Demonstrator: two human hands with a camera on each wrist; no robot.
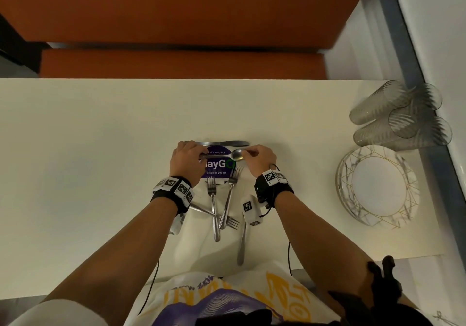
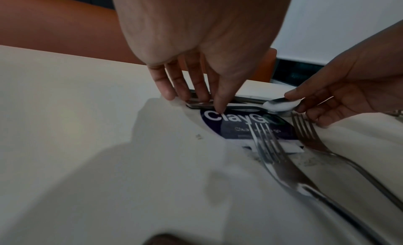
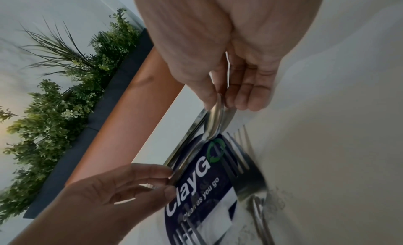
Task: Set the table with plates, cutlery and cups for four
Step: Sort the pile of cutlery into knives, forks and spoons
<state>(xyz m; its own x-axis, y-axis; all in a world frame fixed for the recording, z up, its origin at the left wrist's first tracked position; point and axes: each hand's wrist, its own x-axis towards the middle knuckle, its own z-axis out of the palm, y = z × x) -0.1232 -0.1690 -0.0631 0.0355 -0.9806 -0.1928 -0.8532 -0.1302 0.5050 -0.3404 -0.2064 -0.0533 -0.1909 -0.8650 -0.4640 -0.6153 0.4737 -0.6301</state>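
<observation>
Hands first: we are pinching a spoon (image 1: 228, 154) at both ends over the sticker (image 1: 219, 168) on the surface (image 1: 88, 136). Our left hand (image 1: 187, 159) is gripping the handle with curled fingertips (image 2: 219, 107), and our right hand (image 1: 261, 158) is nipping the bowl. A knife (image 1: 227, 143) is lying just beyond. Forks (image 1: 222, 199) are crossing nearer us. Plates (image 1: 378, 185) and cups (image 1: 401, 113) are waiting far right.

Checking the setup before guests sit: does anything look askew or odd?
Yes. The forks lie crossed in a heap near the table edge, and the glass cups lie on their sides beside the stacked plates.
</observation>
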